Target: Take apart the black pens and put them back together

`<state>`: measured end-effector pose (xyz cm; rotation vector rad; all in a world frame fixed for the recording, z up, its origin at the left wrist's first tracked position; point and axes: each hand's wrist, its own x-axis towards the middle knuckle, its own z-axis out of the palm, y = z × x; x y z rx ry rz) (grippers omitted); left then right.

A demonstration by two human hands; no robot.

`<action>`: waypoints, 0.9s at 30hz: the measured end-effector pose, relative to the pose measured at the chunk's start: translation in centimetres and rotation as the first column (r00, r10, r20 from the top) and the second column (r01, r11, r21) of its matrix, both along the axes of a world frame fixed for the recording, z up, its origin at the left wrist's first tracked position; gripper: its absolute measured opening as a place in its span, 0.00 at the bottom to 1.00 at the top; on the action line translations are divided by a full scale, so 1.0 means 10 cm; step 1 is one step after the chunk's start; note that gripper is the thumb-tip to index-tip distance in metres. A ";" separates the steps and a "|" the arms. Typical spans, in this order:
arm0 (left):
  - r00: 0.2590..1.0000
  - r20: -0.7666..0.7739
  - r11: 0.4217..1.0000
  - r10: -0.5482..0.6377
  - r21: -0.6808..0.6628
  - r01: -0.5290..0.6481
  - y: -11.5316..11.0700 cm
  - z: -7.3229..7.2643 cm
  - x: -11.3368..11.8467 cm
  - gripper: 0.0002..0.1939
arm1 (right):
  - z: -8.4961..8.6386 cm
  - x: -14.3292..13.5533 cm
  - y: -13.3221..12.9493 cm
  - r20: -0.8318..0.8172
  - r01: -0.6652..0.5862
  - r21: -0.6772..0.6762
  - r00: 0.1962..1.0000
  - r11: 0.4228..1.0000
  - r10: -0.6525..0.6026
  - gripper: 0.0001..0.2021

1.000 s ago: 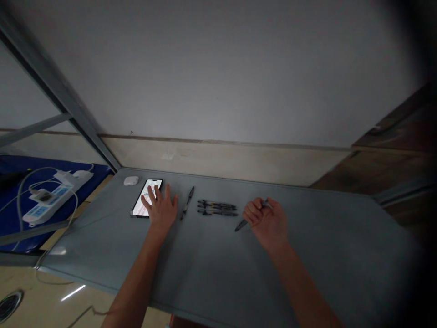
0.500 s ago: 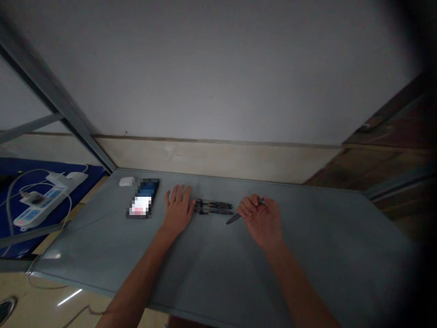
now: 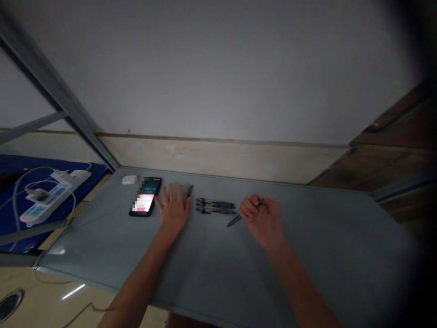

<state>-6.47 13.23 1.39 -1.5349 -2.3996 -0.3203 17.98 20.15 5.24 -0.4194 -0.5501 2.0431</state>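
My left hand (image 3: pixel 171 210) lies palm down on the grey table with its fingers spread. A dark pen (image 3: pixel 190 190) points away beside its thumb, the near end hidden by the thumb. My right hand (image 3: pixel 262 219) is closed around another dark pen (image 3: pixel 234 221), whose lower end slants out to the left toward the tabletop. Between the hands, a small group of dark pens (image 3: pixel 223 211) rests side by side, lying left to right. Their right ends are close to my right hand's fingers.
A phone (image 3: pixel 146 198) with a lit screen lies left of my left hand, a small white case (image 3: pixel 129 180) behind it. A white power strip (image 3: pixel 51 200) with cables sits on a blue surface at far left. A wall (image 3: pixel 218 91) rises behind the table (image 3: pixel 327 237).
My left hand has shifted left, away from the grouped pens, and its fingers have spread wider. A pen now shows beside its thumb. My right hand keeps its pen, nearly still.
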 end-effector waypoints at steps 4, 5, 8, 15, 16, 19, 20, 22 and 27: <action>0.998 0.008 0.998 0.056 0.026 -0.056 -0.02 0.04 -0.06 0.28 | 0.01 -0.03 -0.02 0.006 0.025 -0.009 1.000 1.000 -0.025 0.16; 0.998 0.015 0.997 0.068 0.035 -0.068 -0.02 0.06 -0.06 0.28 | 0.02 -0.03 -0.02 0.011 0.027 -0.010 1.000 1.000 -0.026 0.16; 0.995 0.023 0.993 0.098 0.059 -0.099 -0.03 0.10 -0.07 0.28 | 0.03 -0.02 -0.01 0.038 0.017 -0.006 0.999 1.000 -0.016 0.17; 0.992 0.030 0.991 0.123 0.056 -0.125 -0.04 0.12 -0.16 0.28 | 0.00 0.01 0.01 0.062 0.021 0.010 0.998 1.000 -0.022 0.17; 0.992 0.037 0.991 0.122 0.055 -0.124 -0.03 0.12 -0.19 0.28 | -0.01 0.00 0.01 0.062 0.021 0.005 0.998 1.000 -0.021 0.17; 0.997 0.054 0.996 0.059 0.070 -0.063 0.00 0.13 -0.30 0.29 | -0.01 0.00 0.00 0.048 0.005 -0.017 0.999 1.000 -0.004 0.17; 0.998 0.058 0.997 0.019 0.075 -0.024 0.01 0.14 -0.33 0.29 | -0.01 -0.01 -0.01 0.041 -0.004 -0.023 0.999 1.000 0.005 0.17; 0.997 0.063 0.996 -0.055 0.076 0.050 0.01 0.14 -0.37 0.29 | -0.01 -0.01 -0.02 0.032 -0.018 -0.028 0.999 0.999 0.019 0.17; 0.989 0.086 0.992 -0.123 0.050 0.119 0.01 0.17 -0.30 0.27 | 0.00 -0.02 -0.03 0.040 -0.022 -0.020 0.999 1.000 0.023 0.17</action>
